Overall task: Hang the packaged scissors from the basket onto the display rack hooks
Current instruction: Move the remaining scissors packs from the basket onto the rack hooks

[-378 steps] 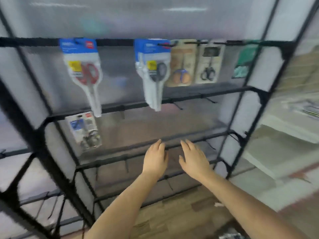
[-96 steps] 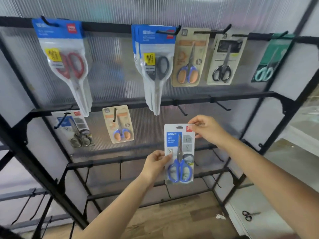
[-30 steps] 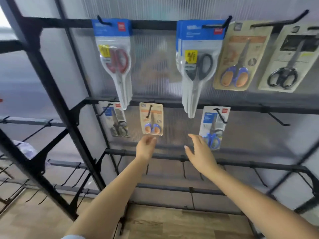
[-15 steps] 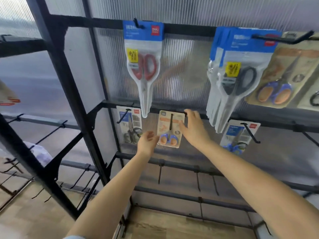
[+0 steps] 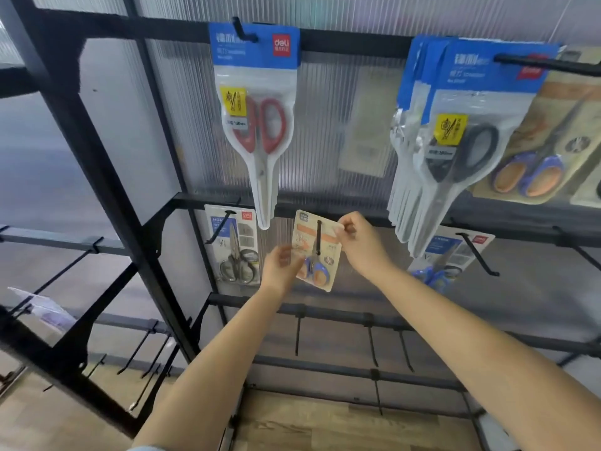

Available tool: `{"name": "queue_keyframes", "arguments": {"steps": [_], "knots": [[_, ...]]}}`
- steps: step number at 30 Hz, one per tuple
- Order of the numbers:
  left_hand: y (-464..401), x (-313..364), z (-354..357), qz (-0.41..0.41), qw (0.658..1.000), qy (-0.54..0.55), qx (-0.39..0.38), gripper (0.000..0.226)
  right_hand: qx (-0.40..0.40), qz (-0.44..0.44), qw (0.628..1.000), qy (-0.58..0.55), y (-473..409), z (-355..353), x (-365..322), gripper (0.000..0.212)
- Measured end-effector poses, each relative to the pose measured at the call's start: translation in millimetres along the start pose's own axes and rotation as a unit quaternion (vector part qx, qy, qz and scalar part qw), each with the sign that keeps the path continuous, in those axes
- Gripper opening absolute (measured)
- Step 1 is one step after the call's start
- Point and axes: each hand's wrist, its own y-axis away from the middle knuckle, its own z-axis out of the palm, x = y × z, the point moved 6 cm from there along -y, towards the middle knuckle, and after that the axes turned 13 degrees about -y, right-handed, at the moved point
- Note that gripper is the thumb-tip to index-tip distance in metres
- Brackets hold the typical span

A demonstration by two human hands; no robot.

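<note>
Small scissors pack (image 5: 317, 252) on hook (image 5: 319, 236) – between left hand (image 5: 279, 268), right hand (image 5: 362, 247).

Black display rack (image 5: 107, 177) with hooks carries hanging scissor packs (image 5: 257, 102).

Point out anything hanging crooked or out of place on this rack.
The small tan scissors pack on the second rail hangs tilted, its top leaning left; the left hand and right hand hold its edges. The red-handled scissors pack above hangs straight. Nothing looks damaged.

One head-worn camera – close to the display rack (image 5: 107, 196), facing it and angled slightly down.
</note>
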Motion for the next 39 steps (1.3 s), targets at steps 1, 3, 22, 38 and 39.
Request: {"name": "queue_keyframes", "arguments": {"steps": [1, 3, 22, 38, 39], "knots": [[1, -1, -1, 0.000, 1.000, 0.000, -0.005, 0.040, -0.014, 0.010, 1.000, -0.005, 1, 0, 0, 0.005], [6, -2, -3, 0.000, 1.000, 0.002, -0.017, 0.037, -0.029, 0.015, 0.999, -0.013, 6, 0, -3, 0.005], [122, -5, -41, 0.065, 0.983, 0.129, -0.113, 0.020, -0.041, -0.005, 0.995, -0.090, 106, -32, -76, 0.009], [181, 170, 52, 0.221, 0.934, 0.147, -0.240, 0.017, 0.193, -0.046, 0.978, -0.058, 157, -227, -127, 0.009], [185, 181, 58, 0.229, 0.929, 0.147, -0.250, 0.017, 0.202, -0.050, 0.976, -0.056, 159, -239, -132, 0.010]]}}
